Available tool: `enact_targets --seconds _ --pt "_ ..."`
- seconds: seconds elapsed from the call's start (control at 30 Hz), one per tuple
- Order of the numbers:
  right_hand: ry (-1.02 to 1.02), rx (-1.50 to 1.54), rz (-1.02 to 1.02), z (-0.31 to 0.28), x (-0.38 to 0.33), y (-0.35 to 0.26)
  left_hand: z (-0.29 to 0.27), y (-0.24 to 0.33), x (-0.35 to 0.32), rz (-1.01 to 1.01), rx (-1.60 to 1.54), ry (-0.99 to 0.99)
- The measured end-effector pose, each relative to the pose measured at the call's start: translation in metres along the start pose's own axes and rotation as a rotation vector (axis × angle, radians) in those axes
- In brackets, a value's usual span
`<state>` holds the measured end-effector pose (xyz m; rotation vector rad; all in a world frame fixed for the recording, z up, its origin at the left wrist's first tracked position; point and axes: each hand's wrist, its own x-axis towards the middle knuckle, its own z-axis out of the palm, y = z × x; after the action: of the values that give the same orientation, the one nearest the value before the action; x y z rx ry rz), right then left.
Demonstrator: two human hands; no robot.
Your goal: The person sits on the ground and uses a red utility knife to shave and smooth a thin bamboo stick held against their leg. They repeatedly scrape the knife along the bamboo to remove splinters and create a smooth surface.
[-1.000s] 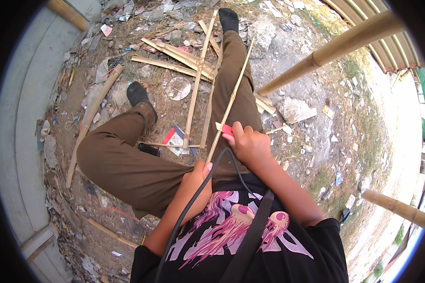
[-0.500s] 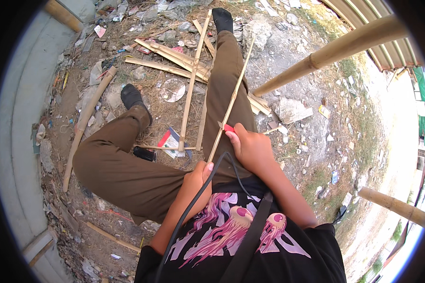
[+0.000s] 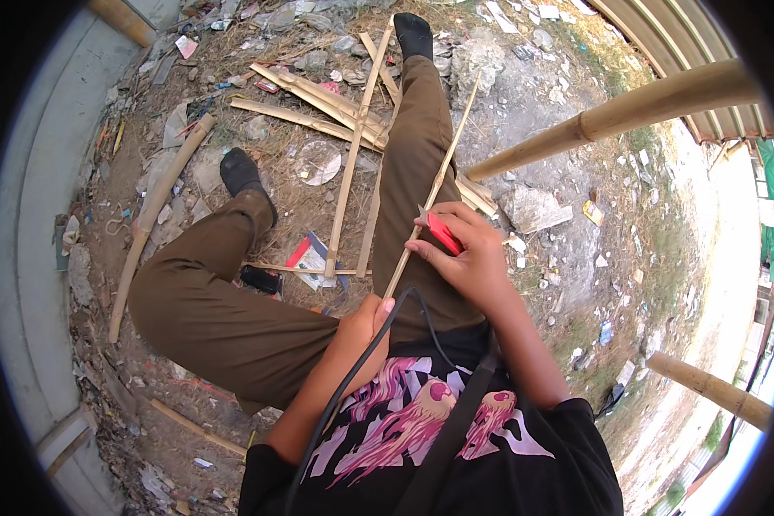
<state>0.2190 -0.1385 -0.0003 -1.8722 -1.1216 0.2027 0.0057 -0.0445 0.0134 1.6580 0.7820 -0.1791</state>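
A thin bamboo strip (image 3: 445, 163) runs from my lap out along my stretched right leg. Its near end sits in my left hand (image 3: 363, 337), whose fingers are wrapped round it. Farther up the strip, my right hand (image 3: 469, 258) grips a red utility knife (image 3: 443, 234). The short blade points away to the left, close over the strip. My right thumb and fingertips are at the strip too; whether the blade touches it I cannot tell. A black cord (image 3: 353, 378) loops up past my left hand.
Split bamboo pieces (image 3: 348, 185) lie crossed between my legs, and a long bamboo pole (image 3: 159, 224) lies at the left by the grey wall (image 3: 39, 224). A thick bamboo post (image 3: 611, 119) slants in from the right. Rubble and litter cover the ground. A black object (image 3: 261, 279) rests near my left knee.
My right hand has turned and shifted slightly right, so more of the red knife shows and its blade has risen up the strip. My left hand keeps its hold.
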Motion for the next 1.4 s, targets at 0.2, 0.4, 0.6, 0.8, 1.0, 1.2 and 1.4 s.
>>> enact_targets --seconds 0.2,0.4,0.6,0.8,1.0,1.2,1.4 --pt "0.084 0.258 0.342 0.023 -0.007 0.009 0.001 0.006 -0.002 -0.006 0.066 0.035" --pt "0.068 0.031 -0.022 0.020 -0.016 -0.009 0.006 0.002 -0.002 -0.049 0.041 0.043" --pt "0.149 0.025 -0.070 0.020 -0.017 -0.001 0.008 0.008 -0.001 -0.011 0.068 0.076" --pt "-0.103 0.347 0.536 -0.022 -0.020 -0.002 0.003 0.001 -0.003 -0.047 -0.043 0.016" --pt "-0.365 -0.106 0.422 -0.035 -0.026 -0.011 0.004 0.005 -0.001 -0.060 -0.062 0.008" --pt "-0.346 -0.257 0.321 -0.021 -0.025 -0.013 0.003 0.013 -0.002 -0.084 -0.001 0.012" --pt "-0.374 -0.366 0.279 -0.011 -0.024 -0.007 -0.001 0.022 -0.002 -0.095 0.075 -0.001"
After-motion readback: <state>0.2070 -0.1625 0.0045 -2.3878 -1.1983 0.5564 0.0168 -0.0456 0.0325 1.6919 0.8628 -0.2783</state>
